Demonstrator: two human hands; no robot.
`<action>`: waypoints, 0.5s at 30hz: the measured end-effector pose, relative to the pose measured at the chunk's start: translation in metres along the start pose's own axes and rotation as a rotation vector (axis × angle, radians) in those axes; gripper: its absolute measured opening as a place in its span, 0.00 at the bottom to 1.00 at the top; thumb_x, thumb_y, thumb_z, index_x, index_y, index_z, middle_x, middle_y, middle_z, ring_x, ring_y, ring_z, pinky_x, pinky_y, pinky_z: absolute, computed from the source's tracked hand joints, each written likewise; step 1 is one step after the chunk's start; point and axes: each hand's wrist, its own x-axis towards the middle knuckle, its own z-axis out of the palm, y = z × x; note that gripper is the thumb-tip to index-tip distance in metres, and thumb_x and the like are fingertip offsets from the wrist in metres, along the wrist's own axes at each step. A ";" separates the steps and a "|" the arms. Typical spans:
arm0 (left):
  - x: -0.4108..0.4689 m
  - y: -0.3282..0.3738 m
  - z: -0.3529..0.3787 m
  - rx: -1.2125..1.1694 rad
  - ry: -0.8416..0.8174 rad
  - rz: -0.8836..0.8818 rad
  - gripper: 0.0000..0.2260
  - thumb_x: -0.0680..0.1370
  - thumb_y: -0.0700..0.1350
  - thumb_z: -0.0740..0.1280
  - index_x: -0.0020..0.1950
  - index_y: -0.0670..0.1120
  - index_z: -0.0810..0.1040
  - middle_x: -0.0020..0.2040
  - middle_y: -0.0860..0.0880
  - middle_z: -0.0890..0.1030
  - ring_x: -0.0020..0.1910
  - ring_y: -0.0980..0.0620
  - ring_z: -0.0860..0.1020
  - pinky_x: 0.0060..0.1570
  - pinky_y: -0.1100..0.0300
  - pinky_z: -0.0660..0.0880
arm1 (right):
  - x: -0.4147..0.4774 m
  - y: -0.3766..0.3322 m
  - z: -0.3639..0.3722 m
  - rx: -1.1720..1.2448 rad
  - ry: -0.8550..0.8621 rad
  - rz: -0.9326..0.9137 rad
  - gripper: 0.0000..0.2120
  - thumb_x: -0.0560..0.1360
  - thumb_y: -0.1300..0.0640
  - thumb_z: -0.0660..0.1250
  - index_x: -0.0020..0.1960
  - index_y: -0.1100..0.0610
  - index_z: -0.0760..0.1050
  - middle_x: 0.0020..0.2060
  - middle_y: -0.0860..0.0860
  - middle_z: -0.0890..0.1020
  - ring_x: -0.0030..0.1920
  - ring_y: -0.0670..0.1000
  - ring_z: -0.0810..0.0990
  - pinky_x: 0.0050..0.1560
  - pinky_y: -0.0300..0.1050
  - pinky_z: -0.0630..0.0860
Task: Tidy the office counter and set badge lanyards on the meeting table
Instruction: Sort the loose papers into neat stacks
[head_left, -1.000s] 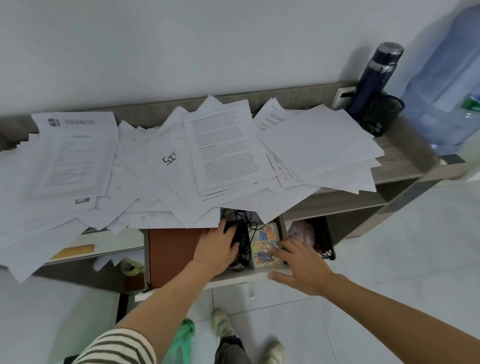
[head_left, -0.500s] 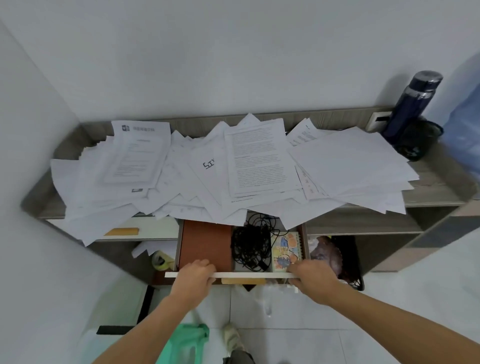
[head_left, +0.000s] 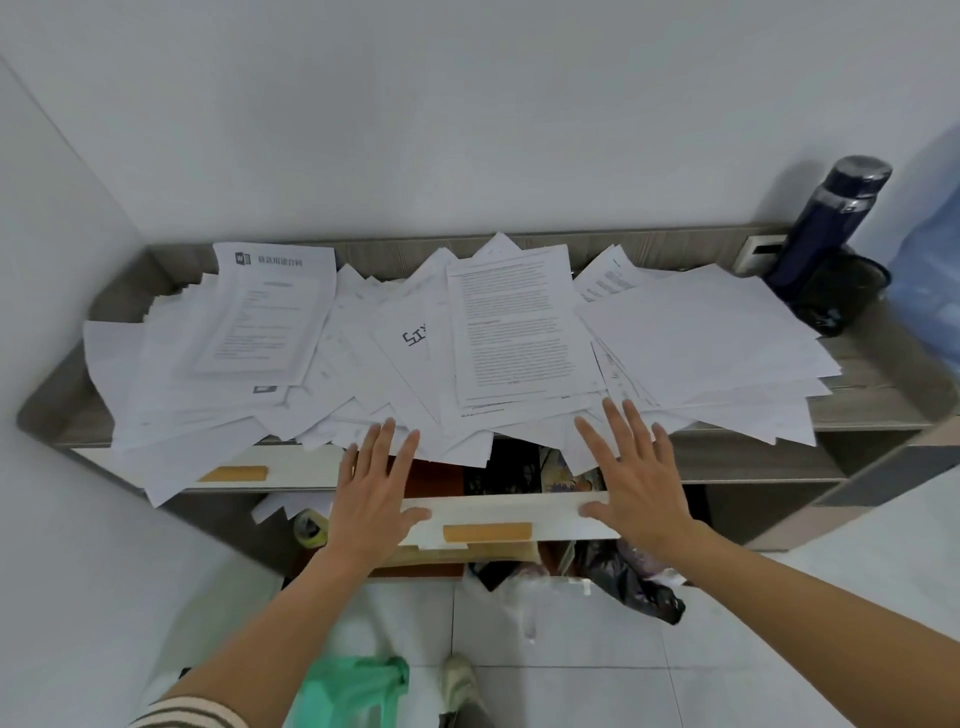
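Loose sheets of paper are spread across the grey counter, some overhanging its front edge. Both hands, the left hand and the right hand, are held flat with fingers straight and spread, nothing gripped, over the partly open drawer — fingertips at the overhanging sheets. A dark blue flask is stood at the counter's right end.
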 end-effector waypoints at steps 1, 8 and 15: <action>0.004 -0.001 0.001 0.000 -0.010 -0.005 0.51 0.59 0.64 0.78 0.74 0.46 0.60 0.73 0.37 0.66 0.72 0.37 0.66 0.66 0.40 0.66 | 0.005 -0.001 0.000 0.005 -0.014 0.012 0.61 0.54 0.34 0.80 0.78 0.50 0.54 0.78 0.61 0.56 0.77 0.64 0.54 0.69 0.69 0.62; 0.049 0.000 0.008 0.093 -0.042 -0.041 0.42 0.71 0.59 0.73 0.78 0.45 0.59 0.77 0.39 0.60 0.76 0.39 0.58 0.73 0.42 0.55 | 0.044 -0.002 0.007 -0.038 -0.046 0.085 0.62 0.55 0.40 0.82 0.78 0.50 0.50 0.76 0.61 0.60 0.76 0.65 0.60 0.69 0.68 0.61; 0.072 -0.006 0.012 0.088 -0.114 -0.011 0.34 0.56 0.40 0.79 0.60 0.42 0.73 0.56 0.39 0.77 0.54 0.37 0.76 0.51 0.45 0.77 | 0.063 0.000 0.018 -0.054 -0.093 0.080 0.45 0.56 0.50 0.83 0.70 0.53 0.71 0.66 0.60 0.75 0.64 0.63 0.74 0.59 0.62 0.73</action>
